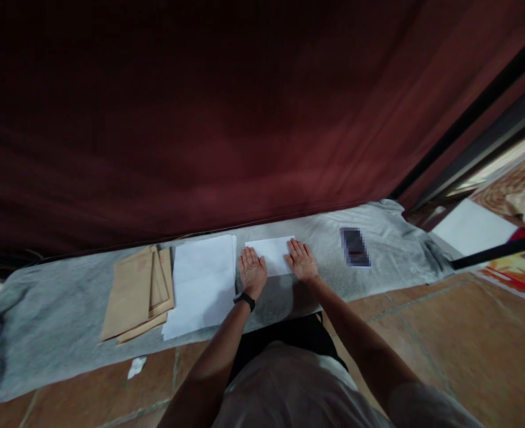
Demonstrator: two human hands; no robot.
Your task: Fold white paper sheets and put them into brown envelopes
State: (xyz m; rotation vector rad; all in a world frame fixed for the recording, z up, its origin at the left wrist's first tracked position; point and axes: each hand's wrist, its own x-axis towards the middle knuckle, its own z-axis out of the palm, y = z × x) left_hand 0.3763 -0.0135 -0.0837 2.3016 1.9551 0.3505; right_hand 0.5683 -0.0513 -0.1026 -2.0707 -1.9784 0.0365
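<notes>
A small folded white sheet point(272, 252) lies on a grey cloth point(66, 309) spread over the floor. My left hand point(252, 270), with a black band on its wrist, rests flat on the sheet's left end, fingers stretched out. My right hand point(301, 260) lies flat on the right end, fingers also extended. Just left of my left hand sits a stack of white paper point(202, 285). Further left is a pile of brown envelopes point(138, 294).
A phone point(355, 246) lies on the cloth to the right of my hands. A dark red curtain point(200, 119) hangs right behind the cloth. Terracotta floor tiles point(445, 333) run along the near side. A small paper scrap point(136, 367) sits on the tiles.
</notes>
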